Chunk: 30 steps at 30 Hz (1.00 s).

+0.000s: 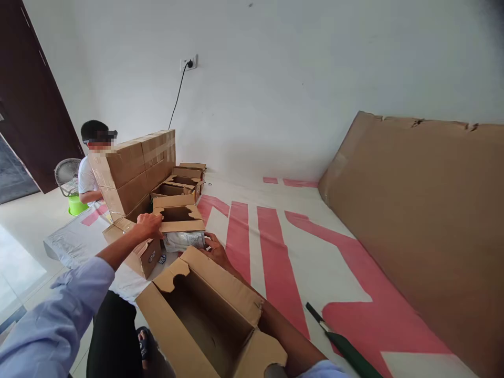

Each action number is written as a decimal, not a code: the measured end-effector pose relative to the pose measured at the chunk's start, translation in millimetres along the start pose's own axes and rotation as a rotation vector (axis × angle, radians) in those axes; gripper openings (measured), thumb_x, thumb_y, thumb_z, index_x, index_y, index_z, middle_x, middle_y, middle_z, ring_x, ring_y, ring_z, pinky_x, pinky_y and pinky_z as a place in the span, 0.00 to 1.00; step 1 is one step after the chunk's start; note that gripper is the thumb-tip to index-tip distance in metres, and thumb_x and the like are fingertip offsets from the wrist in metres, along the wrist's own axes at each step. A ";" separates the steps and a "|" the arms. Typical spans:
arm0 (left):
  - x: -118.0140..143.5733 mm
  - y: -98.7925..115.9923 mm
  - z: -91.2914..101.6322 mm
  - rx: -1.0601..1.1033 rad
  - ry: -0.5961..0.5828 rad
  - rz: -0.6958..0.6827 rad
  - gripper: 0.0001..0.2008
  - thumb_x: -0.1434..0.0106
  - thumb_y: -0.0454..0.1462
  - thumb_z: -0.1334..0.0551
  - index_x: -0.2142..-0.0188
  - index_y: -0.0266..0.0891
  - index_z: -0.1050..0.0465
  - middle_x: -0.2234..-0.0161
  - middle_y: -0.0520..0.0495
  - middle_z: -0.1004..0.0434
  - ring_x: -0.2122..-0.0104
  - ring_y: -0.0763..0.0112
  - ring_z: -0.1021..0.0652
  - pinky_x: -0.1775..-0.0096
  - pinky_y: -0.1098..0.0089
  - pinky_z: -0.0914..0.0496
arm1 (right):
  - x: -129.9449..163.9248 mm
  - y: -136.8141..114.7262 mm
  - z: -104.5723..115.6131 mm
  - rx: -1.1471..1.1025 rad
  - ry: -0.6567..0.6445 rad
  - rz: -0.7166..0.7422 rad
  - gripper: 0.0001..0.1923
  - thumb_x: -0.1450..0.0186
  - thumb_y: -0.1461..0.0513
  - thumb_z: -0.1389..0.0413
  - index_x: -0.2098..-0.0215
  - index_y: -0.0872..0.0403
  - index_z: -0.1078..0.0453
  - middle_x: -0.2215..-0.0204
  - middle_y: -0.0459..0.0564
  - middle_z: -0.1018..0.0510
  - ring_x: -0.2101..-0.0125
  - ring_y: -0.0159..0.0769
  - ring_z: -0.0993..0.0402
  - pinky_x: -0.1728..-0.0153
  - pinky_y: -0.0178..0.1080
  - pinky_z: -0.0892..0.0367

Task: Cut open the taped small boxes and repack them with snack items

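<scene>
- Resting at the left edge of the middle box (pixel 183 226), in the head view, the left hand (pixel 149 226) has its fingers close together; whether they grip the cardboard, I cannot tell.
- The right hand (pixel 215 249) has its fingers bent at the right end of the packet (pixel 181 241); its thumb is unclear, so I cannot tell if it pinches.
- The packet is outside the middle box, just below its near flap, between the two hands.
- Judging by the flaps, the stack of boxes (pixel 132 170) is done, shut and taped; the middle box, the near box (pixel 210 310) and the row of open boxes (pixel 185 175) are left unshut.
- The near box, its bottom showing, covers part of the right forearm and stands in the way on that side.
- The small box (pixel 142 258) sits under the left forearm.
- The stack of boxes partly hides another person (pixel 87 176), beside a fan (pixel 67 174) and a green tub (pixel 77 205).
- A green tool (pixel 350 349) lies on the red-and-white cloth (pixel 271 247); a large cardboard sheet (pixel 417 210) stands at right.
</scene>
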<state>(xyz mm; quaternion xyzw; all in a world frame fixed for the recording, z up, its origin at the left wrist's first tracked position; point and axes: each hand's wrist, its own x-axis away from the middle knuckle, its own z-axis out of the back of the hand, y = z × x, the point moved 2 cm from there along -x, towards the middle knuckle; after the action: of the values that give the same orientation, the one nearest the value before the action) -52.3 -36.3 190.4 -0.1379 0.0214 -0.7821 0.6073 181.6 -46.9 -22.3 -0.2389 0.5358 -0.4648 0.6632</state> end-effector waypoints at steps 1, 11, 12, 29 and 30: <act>-13.7 1.5 -0.6 -0.001 -0.007 0.010 0.32 0.44 0.46 0.23 0.42 0.44 0.25 0.45 0.33 0.19 0.43 0.40 0.20 0.45 0.50 0.26 | 0.0 5.2 -1.0 0.004 0.002 0.005 0.11 0.39 0.51 0.36 0.64 0.49 0.21 0.45 0.56 0.21 0.49 0.49 0.22 0.52 0.46 0.24; -77.9 -43.2 -3.5 0.138 0.057 0.041 0.35 0.37 0.46 0.31 0.34 0.45 0.37 0.37 0.35 0.25 0.39 0.49 0.22 0.42 0.58 0.26 | -22.9 33.9 -40.9 0.013 0.065 0.019 0.15 0.38 0.55 0.37 0.53 0.47 0.20 0.43 0.55 0.23 0.48 0.49 0.24 0.52 0.47 0.23; -74.1 -48.2 -7.2 0.150 0.071 0.066 0.36 0.36 0.49 0.32 0.33 0.42 0.39 0.38 0.33 0.24 0.40 0.48 0.21 0.43 0.57 0.26 | -24.0 36.2 -44.4 0.012 0.070 0.014 0.14 0.37 0.54 0.37 0.54 0.47 0.20 0.43 0.55 0.23 0.48 0.48 0.24 0.52 0.46 0.23; 102.1 -71.4 -7.3 0.521 0.215 -0.494 0.19 0.31 0.49 0.37 0.48 0.41 0.23 0.41 0.42 0.22 0.43 0.56 0.22 0.42 0.60 0.30 | -27.5 42.8 -66.5 0.037 0.109 -0.084 0.12 0.39 0.56 0.36 0.58 0.50 0.20 0.52 0.57 0.21 0.52 0.50 0.24 0.50 0.50 0.25; 122.9 -49.4 -8.5 0.538 0.195 -0.643 0.22 0.32 0.52 0.35 0.44 0.43 0.25 0.40 0.43 0.23 0.42 0.55 0.23 0.42 0.59 0.29 | -27.9 42.6 -67.3 0.039 0.110 -0.087 0.12 0.39 0.56 0.36 0.58 0.50 0.20 0.52 0.57 0.21 0.52 0.50 0.24 0.49 0.51 0.26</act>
<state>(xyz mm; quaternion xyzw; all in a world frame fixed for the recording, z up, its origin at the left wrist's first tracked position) -128.6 -142.0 215.5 0.0999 -0.1700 -0.9188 0.3420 134.4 9.0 -64.5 -0.2231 0.5511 -0.5161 0.6166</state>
